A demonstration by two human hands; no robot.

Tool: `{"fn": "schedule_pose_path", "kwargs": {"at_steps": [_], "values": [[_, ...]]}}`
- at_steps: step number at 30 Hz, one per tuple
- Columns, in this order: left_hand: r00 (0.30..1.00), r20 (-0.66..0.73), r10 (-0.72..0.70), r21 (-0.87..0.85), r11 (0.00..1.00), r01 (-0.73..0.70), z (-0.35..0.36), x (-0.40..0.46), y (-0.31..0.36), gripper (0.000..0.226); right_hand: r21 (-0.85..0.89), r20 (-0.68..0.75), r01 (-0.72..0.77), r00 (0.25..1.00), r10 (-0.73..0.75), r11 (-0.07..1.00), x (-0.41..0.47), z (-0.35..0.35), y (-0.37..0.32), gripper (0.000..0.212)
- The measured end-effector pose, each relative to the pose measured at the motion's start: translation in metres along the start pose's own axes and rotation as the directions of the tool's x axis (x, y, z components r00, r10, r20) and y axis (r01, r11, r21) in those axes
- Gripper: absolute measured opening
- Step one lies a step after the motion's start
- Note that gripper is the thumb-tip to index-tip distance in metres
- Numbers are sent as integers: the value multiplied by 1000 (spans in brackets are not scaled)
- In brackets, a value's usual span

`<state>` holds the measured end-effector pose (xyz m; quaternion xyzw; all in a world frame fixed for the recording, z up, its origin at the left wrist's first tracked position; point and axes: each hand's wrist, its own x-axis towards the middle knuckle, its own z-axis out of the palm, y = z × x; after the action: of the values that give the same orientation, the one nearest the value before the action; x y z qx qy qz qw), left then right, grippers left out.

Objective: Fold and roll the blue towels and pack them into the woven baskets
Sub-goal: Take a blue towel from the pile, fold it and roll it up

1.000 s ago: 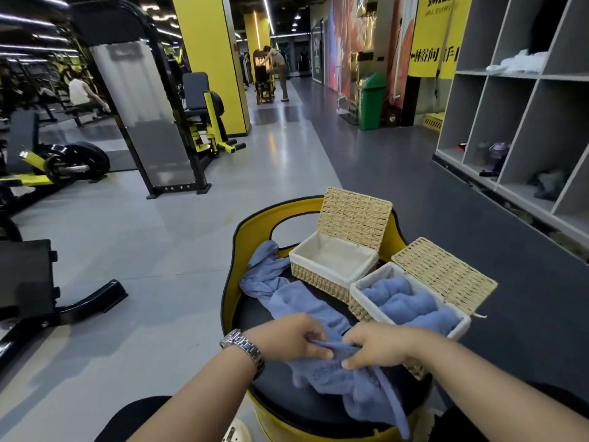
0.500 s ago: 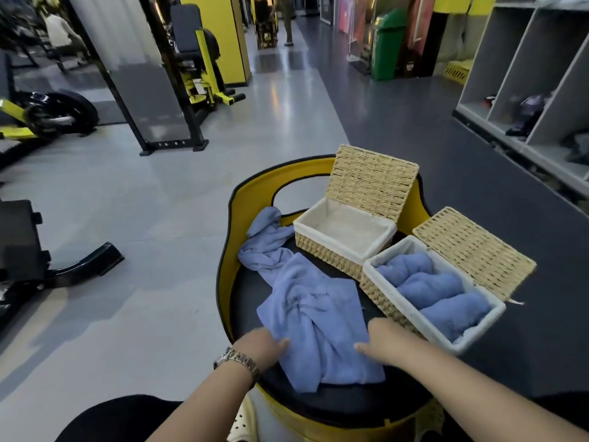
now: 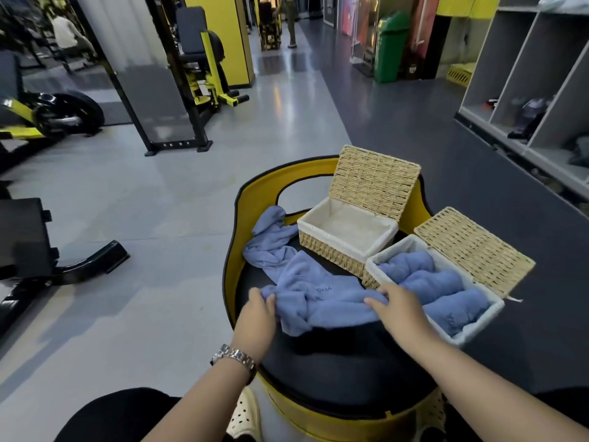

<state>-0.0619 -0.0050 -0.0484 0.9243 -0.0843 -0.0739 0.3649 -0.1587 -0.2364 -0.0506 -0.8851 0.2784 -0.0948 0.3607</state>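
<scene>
A blue towel (image 3: 322,298) lies bunched on the black round seat (image 3: 344,362), its near edge folded away from me. My left hand (image 3: 258,317) grips the towel's left end. At the towel's right end my right hand (image 3: 400,306) pinches the cloth. A second blue towel (image 3: 271,237) lies crumpled at the back left of the seat. The far woven basket (image 3: 331,248) stands open with only its white liner showing inside. The near woven basket (image 3: 468,333), lid open, holds three rolled blue towels (image 3: 436,288).
The seat has a yellow rim with a handle cutout (image 3: 255,193) at the back. Gym machines (image 3: 178,90) stand to the left on grey floor. Grey shelving (image 3: 526,100) lines the right wall. A green bin (image 3: 390,46) is farther off. My white shoe (image 3: 243,416) shows below the seat.
The towel was spread flat half a second ago. Both hands have since carried its near edge away from me, and it is now gathered into a bunched band.
</scene>
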Motion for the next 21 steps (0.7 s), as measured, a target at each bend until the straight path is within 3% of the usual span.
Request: {"fn": "schedule_pose_path", "kwargs": {"at_steps": [3, 5, 6, 8, 9, 11, 12, 14, 17, 19, 21], "values": [[993, -108, -40, -230, 973, 14, -31, 5, 22, 23, -20, -180, 83, 980, -86, 996, 1, -31, -23, 35], [991, -123, -50, -386, 923, -1, -51, 9, 38, 26, 66, -256, 153, 958, -131, 986, 1, -54, -41, 28], [994, -93, -55, -498, 867, 2, -61, 9, 47, 26, 117, -286, 185, 947, -146, 976, 2, -65, -50, 25], [996, 83, -27, -743, 664, 80, -81, 4, 69, 30, 206, -309, 225, 938, -155, 952, 1, -85, -69, 28], [987, 158, 34, -802, 588, 108, -89, 3, 77, 52, 243, -314, 232, 938, -150, 942, 1, -94, -79, 32], [963, 181, 202, -790, 612, 20, -101, -2, 90, 84, 297, -329, 246, 934, -143, 922, -1, -113, -96, 42], [948, 160, 274, -744, 665, -67, -105, -4, 93, 87, 322, -332, 244, 934, -132, 915, -2, -121, -103, 44], [933, 105, 345, -659, 727, -194, -114, -9, 103, 70, 435, -278, 219, 955, -102, 873, -3, -140, -114, 36], [930, 79, 358, -566, 784, -254, -130, -11, 112, 38, 689, 18, 112, 985, -172, 716, -14, -165, -125, 11], [921, 94, 378, -453, 840, -299, -139, -10, 112, 28, 705, 115, 102, 960, -255, 702, -19, -176, -126, 35], [924, 121, 362, -348, 888, -302, -144, -13, 114, 27, 644, 74, 145, 965, -250, 751, -21, -180, -122, 47]]}}
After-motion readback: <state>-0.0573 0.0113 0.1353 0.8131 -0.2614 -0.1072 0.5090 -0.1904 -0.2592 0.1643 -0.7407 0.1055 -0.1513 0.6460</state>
